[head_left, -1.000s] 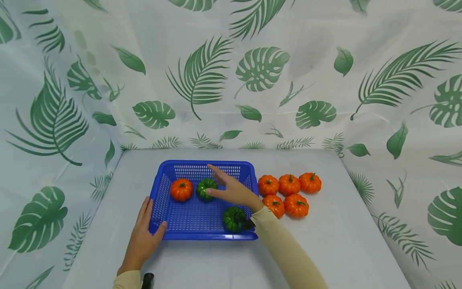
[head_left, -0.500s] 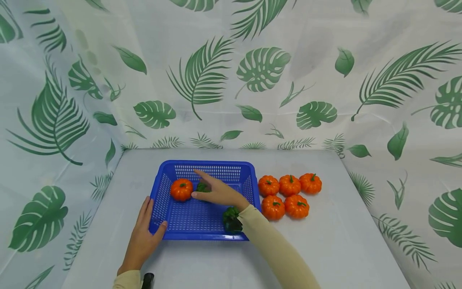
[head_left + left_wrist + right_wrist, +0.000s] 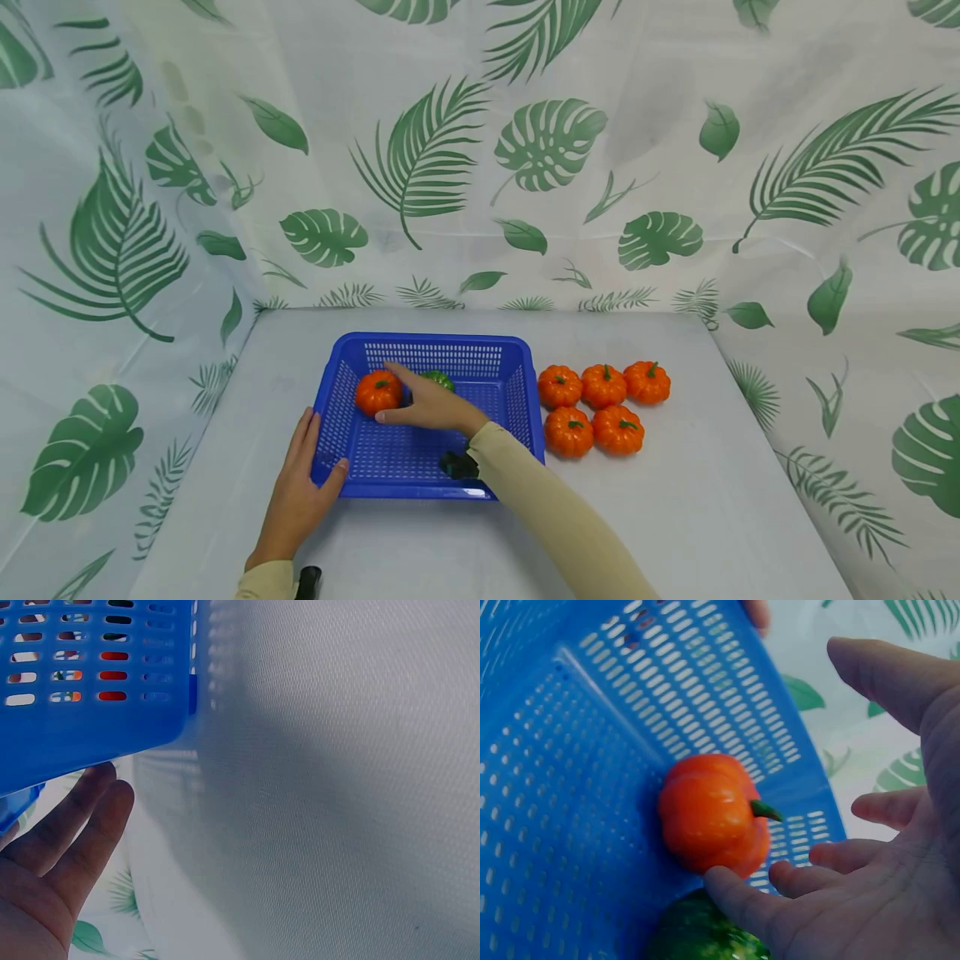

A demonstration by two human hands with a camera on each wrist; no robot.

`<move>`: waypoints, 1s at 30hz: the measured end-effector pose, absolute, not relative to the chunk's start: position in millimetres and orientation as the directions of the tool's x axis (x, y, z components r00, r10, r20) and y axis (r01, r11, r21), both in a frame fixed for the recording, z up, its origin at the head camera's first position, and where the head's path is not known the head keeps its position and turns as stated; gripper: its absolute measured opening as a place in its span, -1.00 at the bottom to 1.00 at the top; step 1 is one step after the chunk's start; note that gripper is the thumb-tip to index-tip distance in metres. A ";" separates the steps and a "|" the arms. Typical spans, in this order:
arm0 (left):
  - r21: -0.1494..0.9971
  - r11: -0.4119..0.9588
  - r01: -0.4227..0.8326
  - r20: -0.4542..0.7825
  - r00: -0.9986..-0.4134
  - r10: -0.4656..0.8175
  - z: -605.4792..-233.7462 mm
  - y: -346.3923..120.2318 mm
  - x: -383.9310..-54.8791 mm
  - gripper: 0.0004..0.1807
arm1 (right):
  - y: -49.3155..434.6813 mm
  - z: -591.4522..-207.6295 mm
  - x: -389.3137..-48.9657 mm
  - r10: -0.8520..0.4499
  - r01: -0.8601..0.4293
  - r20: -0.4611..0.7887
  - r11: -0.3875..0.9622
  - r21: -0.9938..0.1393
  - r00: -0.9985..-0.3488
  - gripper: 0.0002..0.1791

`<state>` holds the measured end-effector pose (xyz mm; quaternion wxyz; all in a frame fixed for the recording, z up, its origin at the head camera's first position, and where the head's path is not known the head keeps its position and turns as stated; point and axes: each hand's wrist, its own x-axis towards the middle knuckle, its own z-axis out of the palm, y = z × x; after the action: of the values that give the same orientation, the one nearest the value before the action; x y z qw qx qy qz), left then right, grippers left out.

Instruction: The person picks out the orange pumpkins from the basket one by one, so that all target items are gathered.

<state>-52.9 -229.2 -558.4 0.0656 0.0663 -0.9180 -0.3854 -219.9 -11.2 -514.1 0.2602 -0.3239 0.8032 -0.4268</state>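
A blue plastic basket [image 3: 405, 492] with slotted walls stands on the table. Inside it, a small orange pumpkin [image 3: 377, 394] with a green stem lies near the left wall, a green pumpkin [image 3: 438, 381] beside it. My right hand [image 3: 431, 406] reaches over the basket, thumb and fingers spread around the orange pumpkin's right side; in the right wrist view its fingertips [image 3: 724, 881] overlap that pumpkin's lower edge. My left hand [image 3: 296, 492] rests at the basket's front left corner, fingers straight along the outer side. The right sleeve and a black wrist device hide most of a second green pumpkin.
Several orange pumpkins [image 3: 603, 386] sit in two rows just right of the basket on the white table [image 3: 720, 500]. Leaf-printed curtains [image 3: 547, 150] enclose the back and sides. A black device [image 3: 308, 583] shows at the left wrist.
My right hand has moved left and slightly down across the basket, from over the green pumpkin to the orange one. The left hand and basket have stayed in place.
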 end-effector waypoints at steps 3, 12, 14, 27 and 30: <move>0.716 0.694 -0.073 0.064 -0.984 -0.169 -558.9 -229.5 -53.1 -0.01 | -16.3 -518.7 -220.7 -0.748 -0.291 -0.148 0.422 -0.859 -0.647 0.07; 0.723 0.687 -0.076 0.054 -0.985 -0.166 -557.2 -230.1 -53.1 -0.02 | -27.9 -523.0 -221.6 -0.756 -0.317 -0.144 0.429 -0.846 -0.638 0.06; 0.723 0.687 -0.075 0.057 -0.984 -0.167 -557.4 -230.2 -53.0 -0.02 | -31.4 -523.7 -222.4 -0.754 -0.333 -0.137 0.436 -0.836 -0.643 0.06; 0.726 0.685 -0.063 0.072 -0.983 -0.166 -559.5 -231.1 -53.3 -0.03 | -56.3 -534.4 -224.4 -0.715 -0.367 -0.150 0.513 -0.776 -0.682 0.00; 0.726 0.684 -0.067 0.070 -0.983 -0.170 -560.2 -231.4 -53.7 -0.03 | -59.5 -535.8 -225.0 -0.703 -0.363 -0.164 0.535 -0.763 -0.692 0.00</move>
<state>-53.7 -231.4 -560.2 0.0659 0.0646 -0.9153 -0.3921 -225.0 -59.5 -535.8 0.2336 -0.3157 0.8444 -0.3643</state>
